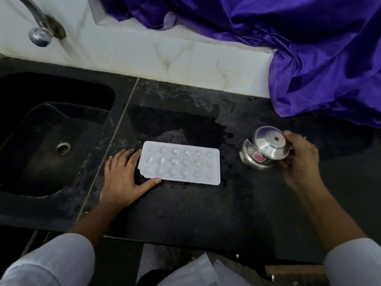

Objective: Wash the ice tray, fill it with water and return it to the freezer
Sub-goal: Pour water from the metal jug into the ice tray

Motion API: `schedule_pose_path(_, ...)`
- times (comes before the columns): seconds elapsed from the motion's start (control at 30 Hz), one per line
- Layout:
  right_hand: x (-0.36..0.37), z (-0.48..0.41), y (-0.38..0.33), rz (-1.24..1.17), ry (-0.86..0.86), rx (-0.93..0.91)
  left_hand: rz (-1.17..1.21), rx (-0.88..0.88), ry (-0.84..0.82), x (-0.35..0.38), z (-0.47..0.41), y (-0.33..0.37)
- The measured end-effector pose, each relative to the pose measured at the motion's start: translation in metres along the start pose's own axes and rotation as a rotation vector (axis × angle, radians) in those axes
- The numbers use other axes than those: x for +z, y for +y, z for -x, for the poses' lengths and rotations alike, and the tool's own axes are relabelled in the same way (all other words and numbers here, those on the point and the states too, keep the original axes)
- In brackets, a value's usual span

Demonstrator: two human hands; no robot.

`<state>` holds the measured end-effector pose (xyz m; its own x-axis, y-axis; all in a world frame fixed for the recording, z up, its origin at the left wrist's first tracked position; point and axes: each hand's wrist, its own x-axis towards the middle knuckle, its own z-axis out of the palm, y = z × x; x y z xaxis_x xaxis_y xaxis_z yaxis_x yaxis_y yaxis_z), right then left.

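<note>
The ice tray (181,163) is lying flat on the wet counter (185,213), its short end touching the straight, spread fingers of the left hand (121,174), which is steadying it, not gripping. The right hand (299,159) is curling its fingers round the tilted lid (272,143) of a small steel pot (251,159) just beside them. Washing looks finished; filling seems to be starting, though whether the cells hold water is unclear. The freezer trip is still waiting.

One ice tray (179,162), one steel pot (266,149), one tap (39,29), one sink (41,131), one cloth (309,58)
</note>
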<state>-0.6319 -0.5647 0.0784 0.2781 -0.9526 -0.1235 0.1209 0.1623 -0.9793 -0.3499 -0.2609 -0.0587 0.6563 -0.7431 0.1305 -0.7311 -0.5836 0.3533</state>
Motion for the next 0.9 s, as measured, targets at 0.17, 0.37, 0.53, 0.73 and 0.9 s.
schedule_pose_path(0.17,0.002,0.006,-0.006,0.041,-0.034,-0.051,-0.006,-0.003,-0.006,-0.001,0.0,0.001)
schedule_pose_path(0.37,0.015,0.011,0.009,0.671,-0.224,-0.316,0.007,0.001,0.005,-0.002,0.001,0.002)
schedule_pose_path(0.53,0.035,0.022,0.015,1.072,-0.232,-0.494,0.014,0.003,0.008,-0.002,0.002,0.002)
schedule_pose_path(0.73,0.049,0.029,0.017,1.229,-0.253,-0.592,0.021,0.004,0.011,-0.002,0.002,0.002)
schedule_pose_path(0.9,0.027,0.015,0.021,0.882,-0.205,-0.371,0.024,0.005,0.011,-0.002,0.002,0.002)
